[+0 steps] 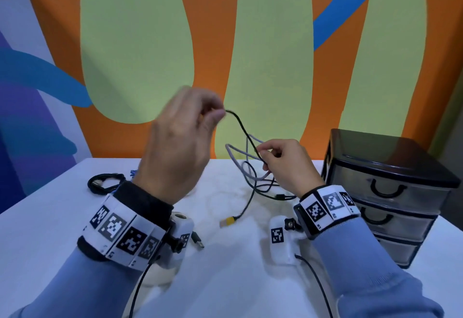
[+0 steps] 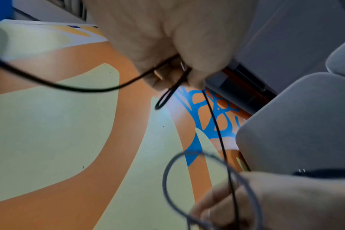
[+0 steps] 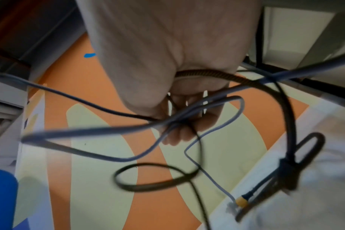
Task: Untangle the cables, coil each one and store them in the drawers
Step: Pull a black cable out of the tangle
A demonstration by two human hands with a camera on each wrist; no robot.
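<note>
A thin black cable runs from my raised left hand down to my right hand. The left hand pinches a loop of that cable between thumb and fingers. The right hand grips a tangle of the black cable and a grey cable above the table; in the right wrist view the grey loops and a black loop hang below its fingers. A yellow-tipped USB plug lies on the white table.
A black drawer unit with three shut translucent drawers stands at the right. A coiled black cable lies at the left rear of the table. A loose black USB plug lies near my left wrist. A painted wall rises behind.
</note>
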